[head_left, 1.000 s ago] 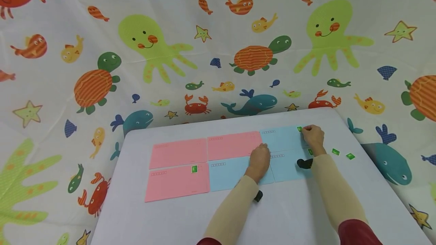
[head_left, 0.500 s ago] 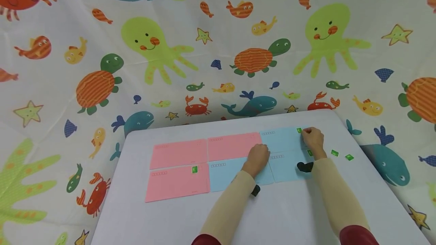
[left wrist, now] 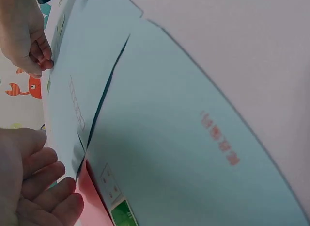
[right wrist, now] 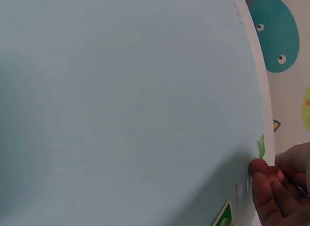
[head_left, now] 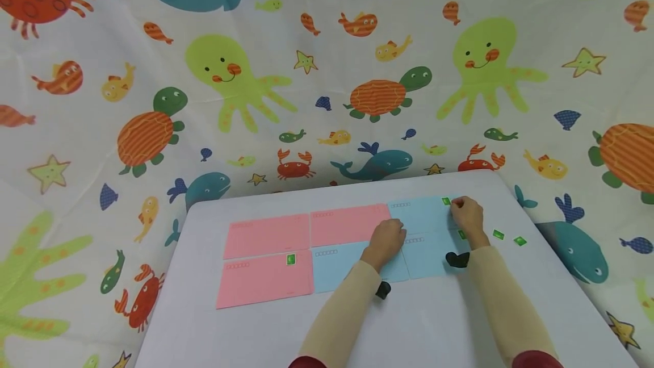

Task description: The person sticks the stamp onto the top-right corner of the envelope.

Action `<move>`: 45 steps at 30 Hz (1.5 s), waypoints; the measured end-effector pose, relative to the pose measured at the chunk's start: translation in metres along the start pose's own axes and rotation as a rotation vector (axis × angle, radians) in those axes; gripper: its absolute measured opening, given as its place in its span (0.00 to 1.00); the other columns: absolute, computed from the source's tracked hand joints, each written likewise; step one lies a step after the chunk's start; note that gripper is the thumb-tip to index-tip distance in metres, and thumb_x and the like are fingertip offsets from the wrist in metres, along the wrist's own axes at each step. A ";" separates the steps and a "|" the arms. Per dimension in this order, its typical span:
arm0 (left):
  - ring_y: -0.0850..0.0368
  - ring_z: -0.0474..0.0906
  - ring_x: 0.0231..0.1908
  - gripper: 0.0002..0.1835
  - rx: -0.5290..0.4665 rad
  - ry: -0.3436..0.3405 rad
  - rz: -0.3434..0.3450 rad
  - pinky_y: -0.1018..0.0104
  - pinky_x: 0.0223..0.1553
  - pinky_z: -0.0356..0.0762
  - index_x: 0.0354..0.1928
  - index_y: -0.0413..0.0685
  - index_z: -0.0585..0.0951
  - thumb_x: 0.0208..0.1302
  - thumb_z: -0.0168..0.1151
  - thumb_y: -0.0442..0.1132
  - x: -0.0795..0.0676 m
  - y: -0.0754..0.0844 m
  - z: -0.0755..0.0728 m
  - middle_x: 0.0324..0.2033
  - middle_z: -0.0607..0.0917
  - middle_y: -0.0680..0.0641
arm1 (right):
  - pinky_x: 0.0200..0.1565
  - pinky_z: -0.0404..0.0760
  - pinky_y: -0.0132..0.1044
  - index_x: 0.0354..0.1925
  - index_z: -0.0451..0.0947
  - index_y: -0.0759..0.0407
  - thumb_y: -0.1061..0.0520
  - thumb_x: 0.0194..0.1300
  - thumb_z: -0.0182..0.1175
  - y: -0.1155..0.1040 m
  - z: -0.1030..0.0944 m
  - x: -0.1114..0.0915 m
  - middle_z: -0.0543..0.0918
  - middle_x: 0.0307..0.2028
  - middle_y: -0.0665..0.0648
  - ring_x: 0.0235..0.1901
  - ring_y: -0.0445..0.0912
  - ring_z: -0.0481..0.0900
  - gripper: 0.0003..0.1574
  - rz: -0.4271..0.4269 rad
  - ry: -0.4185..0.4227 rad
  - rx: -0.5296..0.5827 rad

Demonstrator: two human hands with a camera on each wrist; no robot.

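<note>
Nearest us, our left hand (head_left: 386, 240) rests with relaxed fingers on the blue envelopes (head_left: 357, 260) in the front row of the tabletop (head_left: 255, 328), holding nothing. Further back, our right hand (head_left: 466, 217) sits at the far blue envelope (head_left: 416, 214), fingertips curled beside a green stamp (head_left: 446, 201) at its corner; they seem to pinch its edge, though the view is small. Two loose stamps (head_left: 508, 238) lie just right.
</note>
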State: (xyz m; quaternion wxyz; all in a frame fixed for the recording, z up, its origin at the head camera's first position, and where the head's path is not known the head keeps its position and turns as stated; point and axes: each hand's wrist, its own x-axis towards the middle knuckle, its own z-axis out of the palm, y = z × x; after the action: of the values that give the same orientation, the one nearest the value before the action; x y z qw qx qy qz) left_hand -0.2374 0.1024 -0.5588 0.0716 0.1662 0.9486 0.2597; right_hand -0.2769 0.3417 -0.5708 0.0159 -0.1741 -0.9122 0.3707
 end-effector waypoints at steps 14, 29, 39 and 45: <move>0.58 0.82 0.59 0.16 0.067 0.126 0.034 0.52 0.72 0.68 0.56 0.47 0.85 0.72 0.58 0.43 -0.008 -0.006 -0.005 0.53 0.88 0.49 | 0.47 0.79 0.50 0.56 0.74 0.75 0.59 0.74 0.49 -0.009 -0.001 -0.008 0.79 0.49 0.73 0.45 0.61 0.76 0.22 -0.099 0.001 -0.030; 0.56 0.81 0.60 0.20 0.037 0.214 0.041 0.62 0.60 0.81 0.60 0.45 0.82 0.72 0.58 0.44 -0.024 -0.014 -0.016 0.57 0.85 0.48 | 0.50 0.81 0.56 0.57 0.74 0.73 0.55 0.76 0.49 -0.009 -0.016 -0.034 0.78 0.51 0.73 0.48 0.62 0.76 0.24 -0.208 0.062 -0.007; 0.52 0.80 0.61 0.22 0.067 0.243 0.015 0.55 0.62 0.79 0.63 0.48 0.80 0.72 0.59 0.48 -0.037 -0.030 -0.025 0.59 0.85 0.48 | 0.55 0.79 0.59 0.61 0.72 0.71 0.53 0.76 0.50 -0.003 -0.026 -0.045 0.77 0.55 0.73 0.52 0.64 0.76 0.25 -0.186 0.069 -0.006; 0.51 0.81 0.59 0.22 0.088 0.276 0.005 0.55 0.61 0.80 0.62 0.46 0.81 0.71 0.60 0.48 -0.046 -0.047 -0.033 0.58 0.85 0.46 | 0.50 0.78 0.54 0.67 0.66 0.69 0.44 0.78 0.47 0.003 -0.033 -0.050 0.76 0.54 0.73 0.52 0.63 0.75 0.34 -0.139 0.091 0.021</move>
State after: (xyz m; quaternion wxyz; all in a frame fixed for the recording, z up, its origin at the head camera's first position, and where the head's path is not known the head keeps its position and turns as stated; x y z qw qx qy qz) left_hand -0.2151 0.0328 -0.5528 -0.0677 0.1342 0.9595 0.2384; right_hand -0.2242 0.3497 -0.5442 0.0849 -0.1269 -0.9164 0.3700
